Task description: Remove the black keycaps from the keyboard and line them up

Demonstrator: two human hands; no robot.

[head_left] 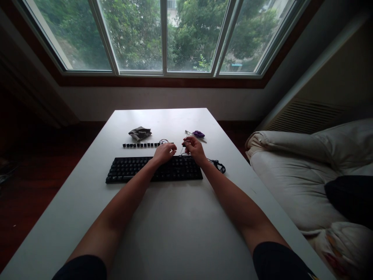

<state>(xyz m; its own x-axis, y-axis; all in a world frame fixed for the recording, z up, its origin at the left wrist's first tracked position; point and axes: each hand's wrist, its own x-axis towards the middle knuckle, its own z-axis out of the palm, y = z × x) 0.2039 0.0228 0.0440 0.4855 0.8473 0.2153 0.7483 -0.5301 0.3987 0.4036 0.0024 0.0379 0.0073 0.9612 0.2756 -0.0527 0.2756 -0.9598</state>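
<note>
1. My right hand [194, 149] is pinching a thin wire [182, 150] between thumb and fingers, above the back edge of the keyboard toward its right end. A dark piece [183, 145] shows at my fingertips, too small to make out.
2. My left hand [165, 152] is just beside it, palm down with the fingers bent, over the keyboard's back edge. I cannot tell whether those fingers grip anything or whether they touch the keys.
3. The keyboard [175, 171] lies flat on the white table [180, 217], its long side across in front of me, both my forearms reaching over it.
4. Beyond it, a straight row of black keycaps [141, 145] runs roughly parallel to its back edge, its right part hidden by my left hand.
5. A dark loop [163, 140] lies just past my left hand.
6. Farther back on the left is a crumpled grey cloth [140, 133].
7. Past my right hand lie a pale stick [189, 132], set slantwise, and a purple bundle [198, 134] right by it.
8. A coiled black cable [220, 166] rests near the keyboard's right end.
9. A window [164, 39] faces me; a pale sofa [294, 186] stands on my right.
</note>
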